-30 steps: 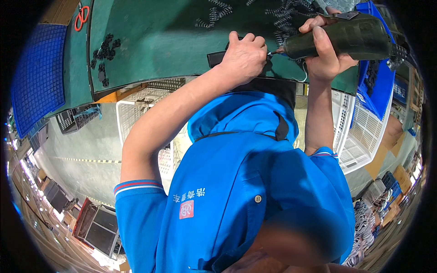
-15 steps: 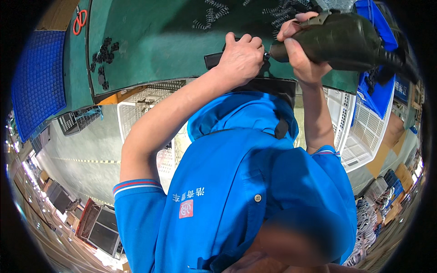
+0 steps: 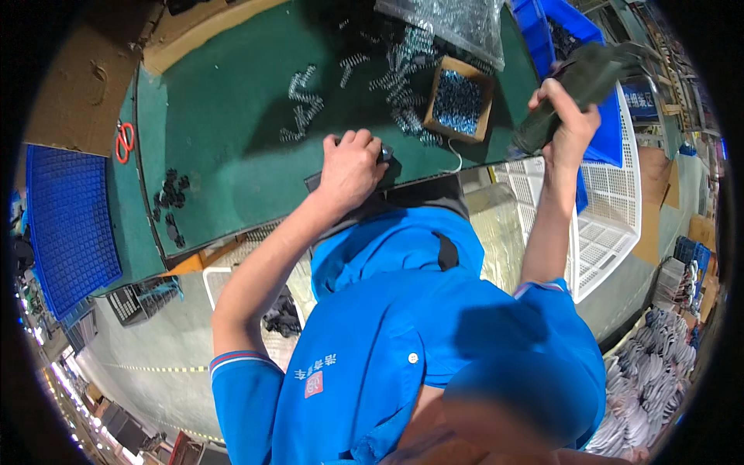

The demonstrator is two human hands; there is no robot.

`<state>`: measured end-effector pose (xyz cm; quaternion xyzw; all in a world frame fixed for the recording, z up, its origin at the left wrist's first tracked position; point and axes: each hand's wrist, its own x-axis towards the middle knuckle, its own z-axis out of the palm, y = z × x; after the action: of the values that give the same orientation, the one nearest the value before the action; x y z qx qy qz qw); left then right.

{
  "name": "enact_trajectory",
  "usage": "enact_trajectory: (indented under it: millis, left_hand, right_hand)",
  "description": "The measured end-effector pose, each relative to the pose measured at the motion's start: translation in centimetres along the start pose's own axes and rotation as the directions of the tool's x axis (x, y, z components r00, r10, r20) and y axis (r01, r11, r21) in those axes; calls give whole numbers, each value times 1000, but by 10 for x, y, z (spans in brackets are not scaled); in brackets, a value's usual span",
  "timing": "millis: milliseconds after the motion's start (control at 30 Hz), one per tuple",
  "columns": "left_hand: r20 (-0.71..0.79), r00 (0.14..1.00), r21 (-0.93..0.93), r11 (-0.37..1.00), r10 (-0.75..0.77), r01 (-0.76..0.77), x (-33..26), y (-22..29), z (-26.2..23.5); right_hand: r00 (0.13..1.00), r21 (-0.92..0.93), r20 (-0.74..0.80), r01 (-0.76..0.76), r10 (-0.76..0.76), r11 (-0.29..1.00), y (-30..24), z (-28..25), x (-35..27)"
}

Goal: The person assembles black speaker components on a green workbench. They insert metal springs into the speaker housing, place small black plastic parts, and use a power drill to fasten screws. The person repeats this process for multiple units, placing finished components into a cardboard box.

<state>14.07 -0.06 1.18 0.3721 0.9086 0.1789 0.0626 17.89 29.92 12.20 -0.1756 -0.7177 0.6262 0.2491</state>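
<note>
At the table's front edge my left hand (image 3: 353, 167) is closed over a black part (image 3: 313, 182), most of which the fingers hide. Out to the right, my right hand (image 3: 570, 120) grips a dark green power screwdriver (image 3: 587, 77), smeared by motion and well apart from the black part. Between the hands, a small cardboard box (image 3: 425, 122) holds many small bluish screws. Loose coil springs (image 3: 306, 101) lie scattered beyond my left hand, with more heaped beside the box.
Small black pieces (image 3: 172, 194) and red-handled scissors (image 3: 125, 142) lie on the green table (image 3: 232, 155) at left. A clear plastic bag (image 3: 457, 27) lies at the back. Blue bins (image 3: 604, 143) and white baskets (image 3: 612, 248) stand at right; a blue mat (image 3: 74, 225) is at left.
The screwdriver has moved right, away from the black part, in my right hand. My left hand still holds the part. The view has shifted, bringing the screw box into sight.
</note>
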Motion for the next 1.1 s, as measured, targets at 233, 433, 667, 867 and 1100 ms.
enact_trajectory:
  millis: [233,433,667,867,1100]
  left_hand:
    - [-108,989,51,993,-97,103,-68,-2,-67]
    - [393,470,583,609,-790,538,-270,-59,-63]
    - [361,648,270,741,-670,615,-201,-41,-99]
    - [-32,912,-139,905,-409,401,20,-91,-91]
    - [-171,895,-126,910,-411,394,161,-98,-65]
  right_hand:
    - [972,-962,-17,-80,234,261,97,-40,38]
    - [944,-883,322,326,-72,338,48,28,6]
    - [818,-793,575,547,33,269,91,62,17]
    - [858,-770,499,503,-121,393,100,50,15]
    - [967,-327,187,226,-172,917,76,14,0]
